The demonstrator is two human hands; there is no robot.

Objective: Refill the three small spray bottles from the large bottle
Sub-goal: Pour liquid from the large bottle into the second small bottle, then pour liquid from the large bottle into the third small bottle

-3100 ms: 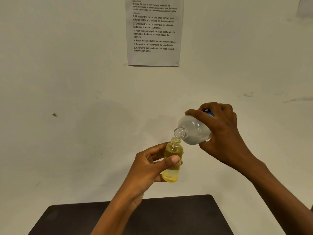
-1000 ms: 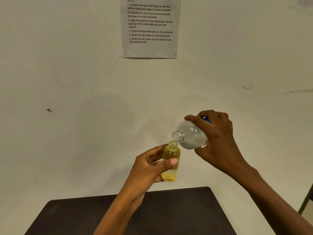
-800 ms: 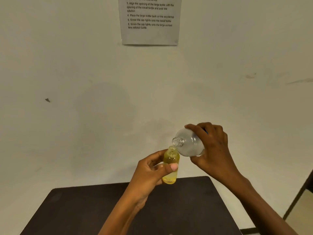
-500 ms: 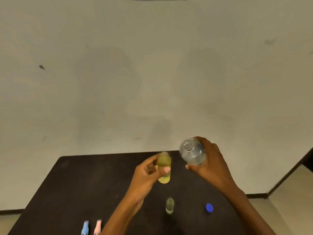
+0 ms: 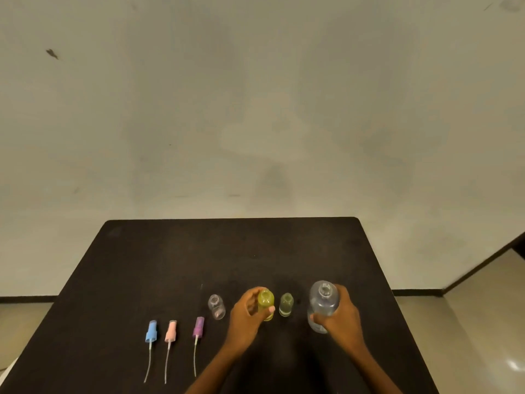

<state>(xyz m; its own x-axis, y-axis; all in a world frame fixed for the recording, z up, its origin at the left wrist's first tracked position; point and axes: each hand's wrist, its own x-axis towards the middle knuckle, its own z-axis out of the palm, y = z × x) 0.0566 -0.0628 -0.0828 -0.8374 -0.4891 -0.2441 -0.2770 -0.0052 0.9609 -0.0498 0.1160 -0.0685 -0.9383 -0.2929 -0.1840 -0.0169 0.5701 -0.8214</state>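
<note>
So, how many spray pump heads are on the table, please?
3, lying side by side on the table, left to right: blue head, pink head, purple head. None seems hidden.

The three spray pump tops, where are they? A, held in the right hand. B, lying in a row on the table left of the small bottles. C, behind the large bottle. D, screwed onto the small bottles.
B: the blue pump top, pink pump top and purple pump top lie side by side on the table, left of the clear small bottle.
</note>
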